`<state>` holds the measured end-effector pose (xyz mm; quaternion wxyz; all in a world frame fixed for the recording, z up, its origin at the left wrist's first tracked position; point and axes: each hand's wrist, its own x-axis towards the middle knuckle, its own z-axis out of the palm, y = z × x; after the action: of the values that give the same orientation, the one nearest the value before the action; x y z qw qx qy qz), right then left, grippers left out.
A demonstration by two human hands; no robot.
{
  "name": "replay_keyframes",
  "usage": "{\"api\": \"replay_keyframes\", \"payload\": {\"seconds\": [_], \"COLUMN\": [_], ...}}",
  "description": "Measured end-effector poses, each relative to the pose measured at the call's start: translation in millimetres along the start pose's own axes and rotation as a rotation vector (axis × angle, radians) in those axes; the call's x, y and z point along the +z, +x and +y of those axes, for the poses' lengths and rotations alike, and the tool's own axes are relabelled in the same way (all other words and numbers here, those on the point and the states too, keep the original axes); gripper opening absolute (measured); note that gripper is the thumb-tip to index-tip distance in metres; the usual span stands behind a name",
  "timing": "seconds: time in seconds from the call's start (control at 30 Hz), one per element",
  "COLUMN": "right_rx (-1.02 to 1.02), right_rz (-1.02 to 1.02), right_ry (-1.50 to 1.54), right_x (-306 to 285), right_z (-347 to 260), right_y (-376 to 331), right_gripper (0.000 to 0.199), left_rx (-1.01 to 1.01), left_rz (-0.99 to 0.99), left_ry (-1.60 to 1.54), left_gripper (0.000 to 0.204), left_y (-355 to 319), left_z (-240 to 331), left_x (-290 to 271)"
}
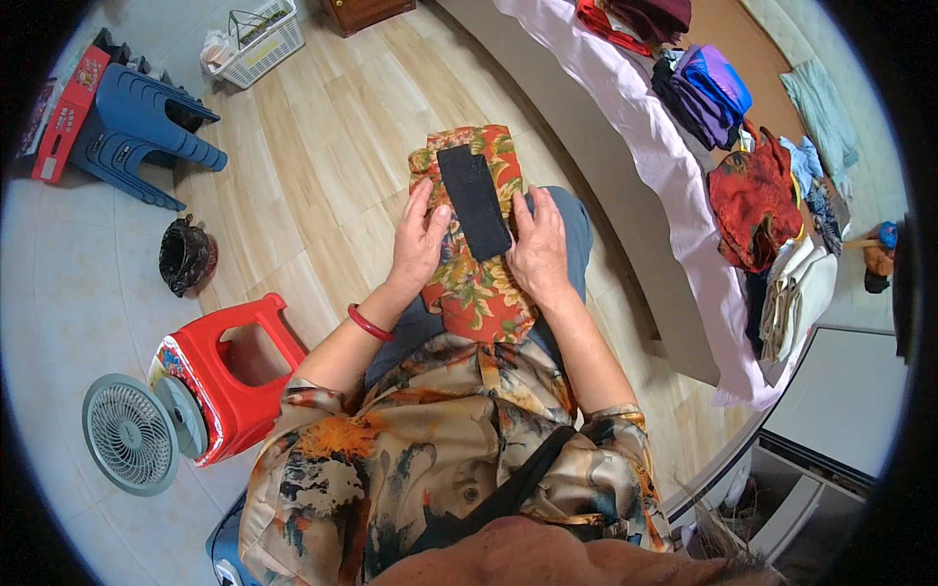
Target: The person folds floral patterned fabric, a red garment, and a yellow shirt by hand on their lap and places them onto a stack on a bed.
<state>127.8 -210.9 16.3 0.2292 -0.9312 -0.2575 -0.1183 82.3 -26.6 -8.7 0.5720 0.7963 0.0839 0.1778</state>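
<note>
A folded piece of red-orange cloth [489, 303] with a floral pattern lies lengthwise over my lap. On top of it rests a flat, dark, rectangular piece of fabric [476, 203], slightly tilted. My left hand [422, 237], below a dark red bangle [371, 323], touches the cloth's left edge with its fingers stretched out and the thumb toward the dark piece. Along the right edge lies my right hand [538, 240], fingers extended and touching the cloth beside the dark piece. Parts of both palms are hidden from view.
To the right, a bed with a pale pink sheet [674, 195] bears several folded clothes, among them a purple garment [708, 93] and a red one [754, 200]. At left are a red stool [230, 371], a grey fan [130, 435], blue stools [137, 132] and a black-bagged bin [186, 256].
</note>
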Motion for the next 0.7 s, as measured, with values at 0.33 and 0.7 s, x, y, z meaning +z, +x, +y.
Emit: {"api": "replay_keyframes", "payload": {"seconds": [0.33, 0.7], "right_rx": [-0.238, 0.719], "right_rz": [-0.321, -0.443], "right_ry": [0.395, 1.125], "right_x": [16, 1], "right_z": [-87, -47], "right_y": [13, 28], "right_gripper": [0.052, 0.052], "left_rx": [-0.232, -0.488], "left_rz": [-0.205, -0.07], "left_ry": [-1.594, -1.634], "left_gripper": [0.05, 0.059], "left_y": [-24, -7], "left_z": [-81, -24], "left_x": [9, -19]}}
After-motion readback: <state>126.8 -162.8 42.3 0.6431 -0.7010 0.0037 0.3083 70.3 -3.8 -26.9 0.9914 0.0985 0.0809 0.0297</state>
